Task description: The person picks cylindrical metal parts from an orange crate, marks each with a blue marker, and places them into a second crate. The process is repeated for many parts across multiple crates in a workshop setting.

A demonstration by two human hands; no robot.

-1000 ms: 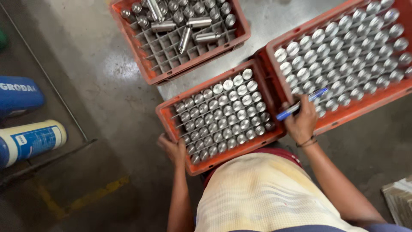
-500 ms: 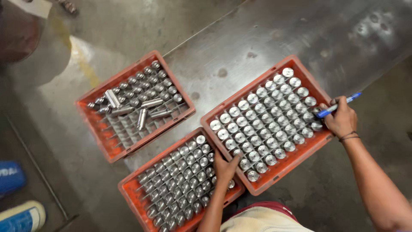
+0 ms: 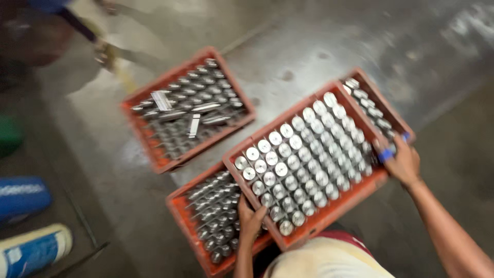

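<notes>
The big crate (image 3: 329,208) of metal cylinders (image 3: 301,154) lies on a lower crate (image 3: 181,202). Left hand (image 3: 250,220) clamps the big crate's near-left rim; right hand (image 3: 404,164) its right rim (blue pen (image 3: 387,154) pinched too).

A factory or workshop floor

We see orange plastic crates (image 3: 329,219) packed with rows of identical machined metal cylinders (image 3: 301,154), standing on a stained, worn concrete floor (image 3: 288,46) beside blue drums (image 3: 23,198) lying on their sides.

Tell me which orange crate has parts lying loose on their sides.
The far-left crate; the hand-held crate holds only upright cylinders.
</notes>
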